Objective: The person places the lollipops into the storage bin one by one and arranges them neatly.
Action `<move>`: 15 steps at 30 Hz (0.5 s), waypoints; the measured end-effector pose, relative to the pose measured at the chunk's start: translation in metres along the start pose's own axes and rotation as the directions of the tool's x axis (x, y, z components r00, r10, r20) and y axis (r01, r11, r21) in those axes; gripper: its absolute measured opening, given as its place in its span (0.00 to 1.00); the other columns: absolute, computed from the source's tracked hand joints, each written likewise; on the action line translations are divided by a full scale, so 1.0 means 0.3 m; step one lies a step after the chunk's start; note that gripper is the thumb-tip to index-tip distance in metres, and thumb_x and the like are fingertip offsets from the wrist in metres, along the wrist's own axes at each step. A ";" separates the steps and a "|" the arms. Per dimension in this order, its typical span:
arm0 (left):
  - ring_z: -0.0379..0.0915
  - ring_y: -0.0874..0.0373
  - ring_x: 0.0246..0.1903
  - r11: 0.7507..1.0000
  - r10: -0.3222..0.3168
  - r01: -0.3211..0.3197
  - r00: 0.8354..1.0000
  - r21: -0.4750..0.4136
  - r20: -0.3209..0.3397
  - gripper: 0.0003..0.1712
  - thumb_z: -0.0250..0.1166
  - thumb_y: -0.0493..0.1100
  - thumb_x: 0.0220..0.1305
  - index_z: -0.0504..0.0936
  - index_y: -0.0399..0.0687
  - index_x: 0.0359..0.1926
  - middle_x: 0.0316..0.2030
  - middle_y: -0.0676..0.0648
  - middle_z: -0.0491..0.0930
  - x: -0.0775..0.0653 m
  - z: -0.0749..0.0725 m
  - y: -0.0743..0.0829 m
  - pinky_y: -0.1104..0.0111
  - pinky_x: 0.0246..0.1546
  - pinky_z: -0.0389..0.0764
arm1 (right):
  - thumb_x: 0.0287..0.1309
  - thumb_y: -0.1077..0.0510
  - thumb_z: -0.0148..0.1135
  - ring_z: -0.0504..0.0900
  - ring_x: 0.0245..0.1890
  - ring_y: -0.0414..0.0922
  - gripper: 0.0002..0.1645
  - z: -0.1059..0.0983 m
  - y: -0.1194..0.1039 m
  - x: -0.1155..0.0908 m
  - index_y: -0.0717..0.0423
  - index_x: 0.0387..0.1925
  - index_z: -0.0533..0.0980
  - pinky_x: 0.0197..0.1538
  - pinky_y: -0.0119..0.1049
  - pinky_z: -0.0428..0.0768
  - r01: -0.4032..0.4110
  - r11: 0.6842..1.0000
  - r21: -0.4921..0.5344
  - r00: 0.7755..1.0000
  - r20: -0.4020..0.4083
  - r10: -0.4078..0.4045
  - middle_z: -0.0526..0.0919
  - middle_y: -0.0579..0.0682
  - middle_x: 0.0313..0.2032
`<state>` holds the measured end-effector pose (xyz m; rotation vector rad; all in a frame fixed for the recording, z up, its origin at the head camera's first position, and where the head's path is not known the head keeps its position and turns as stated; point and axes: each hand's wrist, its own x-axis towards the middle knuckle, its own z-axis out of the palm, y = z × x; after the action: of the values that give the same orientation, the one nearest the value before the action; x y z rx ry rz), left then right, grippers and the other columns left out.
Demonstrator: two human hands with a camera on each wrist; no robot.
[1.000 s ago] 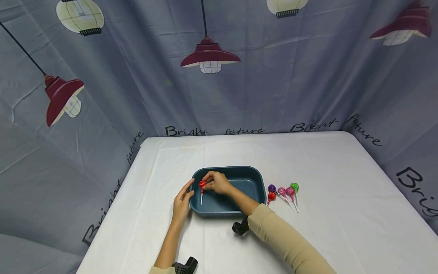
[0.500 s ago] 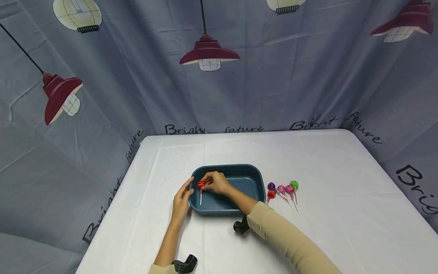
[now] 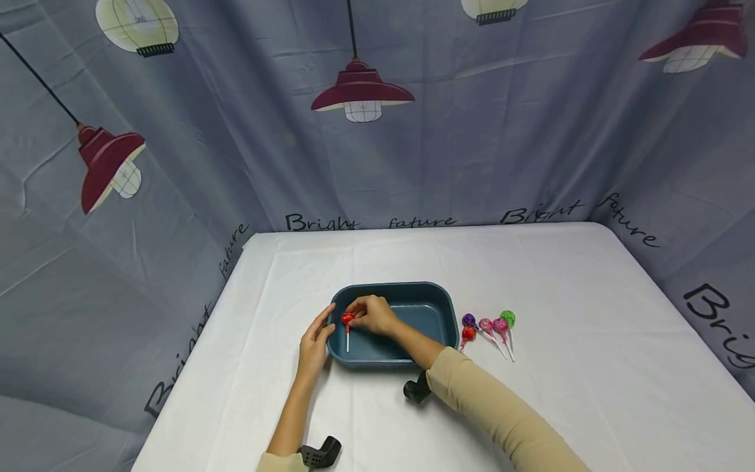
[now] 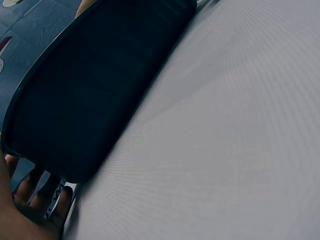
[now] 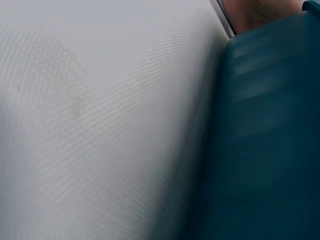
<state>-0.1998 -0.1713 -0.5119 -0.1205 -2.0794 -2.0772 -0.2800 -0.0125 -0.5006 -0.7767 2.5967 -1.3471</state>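
Inside the dark teal tray (image 3: pixel 413 363), at its left end, lies a lollipop (image 3: pixel 348 318) with a red wrapped head and a white stick toward me. My right hand (image 3: pixel 374 316) reaches over the tray's near wall and pinches that head between thumb and fingertips. My left hand (image 3: pixel 313 347) rests against the tray's left end, fingers extended along the wall and rim. In the left wrist view, spread fingers (image 4: pixel 37 190) of this hand show beside the tray's end wall. The right hand's fingers are out of sight in the right wrist view, which shows the tray's outer side (image 5: pixel 260 140).
Several lollipops lie just right of the tray: a purple one (image 3: pixel 468 320), a red one (image 3: pixel 468 334), pink ones (image 3: pixel 500 326) and a green one (image 3: pixel 508 318). A white cloth (image 3: pixel 560 393) covers the table. A grey-blue printed curtain (image 3: pixel 436 164) hangs behind and at the sides.
The view shifts slightly. Both hands, the tray and the pinched red lollipop keep almost the same places.
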 end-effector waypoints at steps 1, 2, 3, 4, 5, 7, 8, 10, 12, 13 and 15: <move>0.56 0.51 0.64 1.000 0.001 -0.001 1.000 -0.001 0.003 0.22 0.51 0.29 0.64 0.70 0.35 0.60 0.62 0.41 0.66 -0.002 0.002 0.011 0.79 0.57 0.62 | 0.45 0.63 0.71 0.79 0.27 0.37 0.13 0.000 0.001 0.001 0.61 0.36 0.82 0.31 0.25 0.77 0.001 1.000 0.000 1.000 -0.002 -0.001 0.83 0.49 0.28; 0.56 0.50 0.64 1.000 0.002 -0.002 1.000 0.005 0.004 0.22 0.51 0.29 0.64 0.69 0.34 0.60 0.62 0.40 0.66 -0.004 0.003 0.020 0.78 0.57 0.62 | 0.45 0.63 0.71 0.79 0.27 0.37 0.13 0.000 0.001 0.001 0.61 0.36 0.81 0.31 0.25 0.77 0.004 1.000 -0.001 1.000 -0.004 -0.004 0.83 0.49 0.28; 0.55 0.50 0.64 1.000 0.003 -0.003 1.000 0.011 0.006 0.23 0.51 0.29 0.64 0.69 0.33 0.60 0.62 0.40 0.65 -0.005 0.005 0.028 0.78 0.57 0.62 | 0.44 0.64 0.71 0.79 0.27 0.37 0.13 -0.001 0.001 0.002 0.61 0.36 0.81 0.31 0.25 0.77 0.012 1.000 -0.004 1.000 -0.008 -0.012 0.83 0.49 0.28; 0.56 0.51 0.64 1.000 -0.003 0.003 1.000 0.008 0.006 0.23 0.51 0.29 0.64 0.69 0.33 0.60 0.62 0.40 0.65 -0.004 0.005 0.029 0.78 0.57 0.62 | 0.44 0.64 0.71 0.79 0.27 0.37 0.13 -0.002 0.001 0.002 0.61 0.36 0.81 0.31 0.25 0.77 0.017 1.000 -0.008 1.000 -0.011 -0.017 0.83 0.49 0.28; 0.56 0.51 0.64 1.000 -0.007 0.007 1.000 0.008 0.006 0.23 0.51 0.29 0.64 0.69 0.34 0.60 0.62 0.41 0.65 -0.004 0.006 0.031 0.78 0.57 0.62 | 0.44 0.64 0.71 0.79 0.27 0.37 0.13 -0.002 0.002 0.004 0.61 0.36 0.81 0.31 0.25 0.77 0.026 1.000 -0.015 1.000 -0.017 -0.026 0.83 0.49 0.28; 0.56 0.52 0.64 1.000 -0.008 0.008 1.000 0.011 0.006 0.23 0.51 0.29 0.64 0.69 0.34 0.61 0.62 0.41 0.65 -0.004 0.005 0.032 0.78 0.57 0.62 | 0.44 0.64 0.71 0.80 0.27 0.38 0.13 -0.003 0.004 0.005 0.62 0.35 0.81 0.31 0.25 0.77 0.039 0.999 -0.029 0.999 -0.030 -0.040 0.83 0.50 0.27; 0.56 0.52 0.64 1.000 -0.009 0.009 1.000 0.011 0.006 0.23 0.51 0.29 0.64 0.69 0.34 0.61 0.62 0.41 0.65 -0.005 0.005 0.032 0.78 0.57 0.62 | 0.44 0.64 0.71 0.80 0.27 0.39 0.13 -0.004 0.004 0.005 0.62 0.35 0.81 0.31 0.25 0.77 0.047 0.998 -0.040 0.998 -0.037 -0.048 0.83 0.50 0.27; 0.56 0.52 0.64 1.000 -0.009 0.009 1.000 0.011 0.003 0.23 0.51 0.30 0.64 0.70 0.35 0.60 0.62 0.42 0.66 -0.005 0.005 0.033 0.78 0.57 0.62 | 0.44 0.64 0.71 0.79 0.27 0.39 0.13 -0.006 0.006 0.005 0.62 0.35 0.82 0.31 0.25 0.77 0.058 0.996 -0.061 0.997 -0.049 -0.062 0.83 0.50 0.27; 0.56 0.52 0.64 1.000 -0.009 0.009 1.000 0.010 0.001 0.23 0.51 0.30 0.64 0.70 0.36 0.60 0.62 0.42 0.66 -0.006 0.006 0.033 0.78 0.57 0.62 | 0.44 0.62 0.72 0.80 0.28 0.40 0.13 -0.009 0.007 0.001 0.62 0.35 0.82 0.32 0.26 0.77 0.067 0.994 -0.086 0.995 -0.062 -0.072 0.83 0.49 0.27; 0.56 0.51 0.64 1.000 -0.010 0.010 1.000 0.009 0.002 0.22 0.51 0.30 0.64 0.70 0.36 0.60 0.62 0.42 0.65 -0.007 0.006 0.033 0.79 0.57 0.62 | 0.44 0.61 0.72 0.80 0.28 0.40 0.14 -0.012 0.006 -0.002 0.62 0.36 0.82 0.33 0.27 0.77 0.067 0.993 -0.097 0.995 -0.068 -0.074 0.83 0.50 0.28; 0.56 0.51 0.64 1.000 -0.017 0.017 1.000 0.010 0.004 0.22 0.51 0.30 0.65 0.70 0.36 0.60 0.62 0.42 0.65 -0.008 0.008 0.034 0.79 0.56 0.62 | 0.44 0.60 0.72 0.81 0.31 0.42 0.15 -0.019 0.001 -0.011 0.61 0.37 0.82 0.35 0.29 0.78 0.063 0.991 -0.114 0.994 -0.086 -0.073 0.84 0.50 0.30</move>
<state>-0.1955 -0.1686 -0.5026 -0.1063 -2.0998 -2.0778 -0.2792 -0.0066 -0.4979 -0.8474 2.7599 -1.2932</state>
